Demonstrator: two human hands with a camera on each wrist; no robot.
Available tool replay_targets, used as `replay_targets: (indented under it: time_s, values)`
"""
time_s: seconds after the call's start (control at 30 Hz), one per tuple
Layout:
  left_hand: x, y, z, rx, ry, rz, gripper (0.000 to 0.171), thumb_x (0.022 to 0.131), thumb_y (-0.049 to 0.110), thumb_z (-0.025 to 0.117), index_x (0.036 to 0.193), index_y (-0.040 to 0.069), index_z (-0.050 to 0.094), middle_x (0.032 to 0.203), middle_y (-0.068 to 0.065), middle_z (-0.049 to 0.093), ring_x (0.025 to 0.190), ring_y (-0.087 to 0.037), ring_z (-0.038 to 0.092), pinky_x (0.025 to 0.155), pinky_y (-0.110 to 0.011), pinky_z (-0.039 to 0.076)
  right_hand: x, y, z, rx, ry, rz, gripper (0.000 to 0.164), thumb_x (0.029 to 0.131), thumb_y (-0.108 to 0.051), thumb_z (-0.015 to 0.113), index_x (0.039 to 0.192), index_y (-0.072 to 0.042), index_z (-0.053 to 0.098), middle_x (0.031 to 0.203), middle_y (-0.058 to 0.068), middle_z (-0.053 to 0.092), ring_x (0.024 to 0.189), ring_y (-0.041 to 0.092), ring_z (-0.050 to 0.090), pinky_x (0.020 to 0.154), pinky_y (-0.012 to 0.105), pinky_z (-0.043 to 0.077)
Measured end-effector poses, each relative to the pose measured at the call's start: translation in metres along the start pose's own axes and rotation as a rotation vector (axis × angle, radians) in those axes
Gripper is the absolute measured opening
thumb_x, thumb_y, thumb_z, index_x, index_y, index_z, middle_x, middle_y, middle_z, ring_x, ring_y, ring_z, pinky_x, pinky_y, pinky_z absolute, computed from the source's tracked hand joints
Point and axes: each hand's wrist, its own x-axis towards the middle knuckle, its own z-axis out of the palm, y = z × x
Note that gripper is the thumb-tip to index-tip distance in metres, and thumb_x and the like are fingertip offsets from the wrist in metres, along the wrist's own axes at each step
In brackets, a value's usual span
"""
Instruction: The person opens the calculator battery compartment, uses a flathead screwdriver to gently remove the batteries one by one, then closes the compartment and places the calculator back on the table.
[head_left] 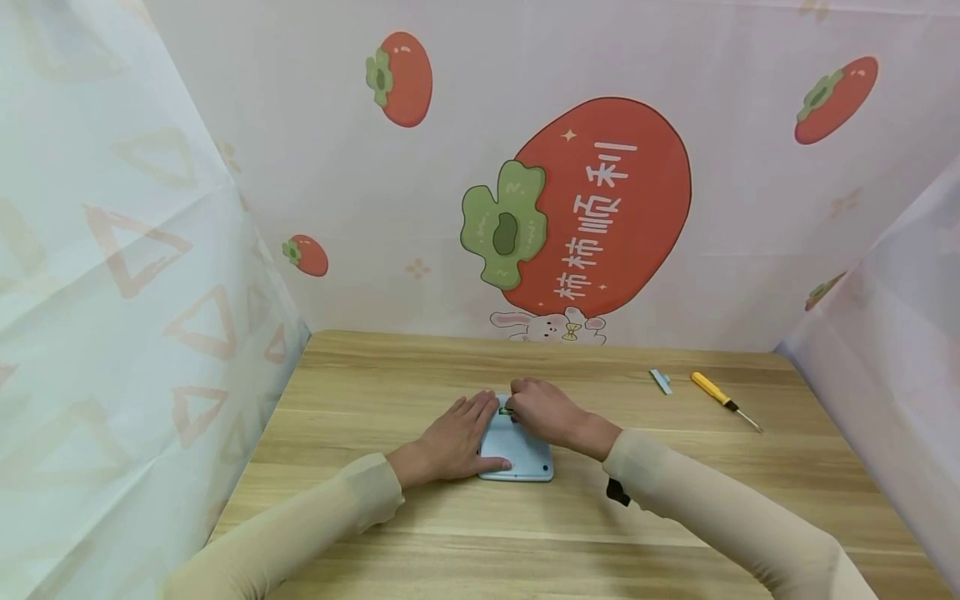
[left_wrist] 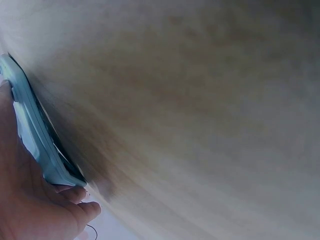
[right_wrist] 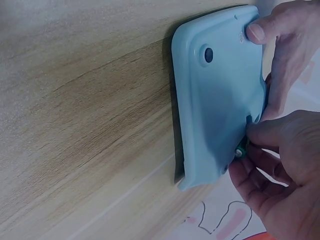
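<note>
A light blue plastic device (head_left: pixel 523 450) with rounded corners lies on the table, its back upward; its other face is hidden. My left hand (head_left: pixel 459 437) holds it at the left side, thumb on the back and fingers along the edge. In the left wrist view, the device (left_wrist: pixel 37 135) shows edge-on beside that hand (left_wrist: pixel 30 200). My right hand (head_left: pixel 551 414) is over the far end, where there is an opening. Between its thumb and fingers it pinches a small green battery (right_wrist: pixel 241 150) at that opening. The right hand (right_wrist: pixel 295 165) partly covers the opening.
To the right on the wooden table (head_left: pixel 375 375) lie a small light blue cover (head_left: pixel 661 382) and a screwdriver (head_left: pixel 723 401) with a yellow handle. Printed cloth walls stand at the back and both sides.
</note>
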Motion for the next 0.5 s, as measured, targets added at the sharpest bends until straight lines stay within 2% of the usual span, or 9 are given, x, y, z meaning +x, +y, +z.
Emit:
replay_targets:
  time_s: [0.5]
  values:
    - [-0.0004,0.0007,-0.001,0.003,-0.007,-0.001,0.108,0.098,0.081,0.044,0.167,0.001,0.024,0.174,-0.018,0.024,0.162,-0.029,0.022,0.128,-0.051,0.029,0.0021,0.0003,-0.0011,-0.006,0.017,-0.029,0.006,0.096,-0.004,0.077,0.093,-0.006,0.082,0.083,0.005,0.066,0.068,0.014,0.054,0.059,0.026,0.049]
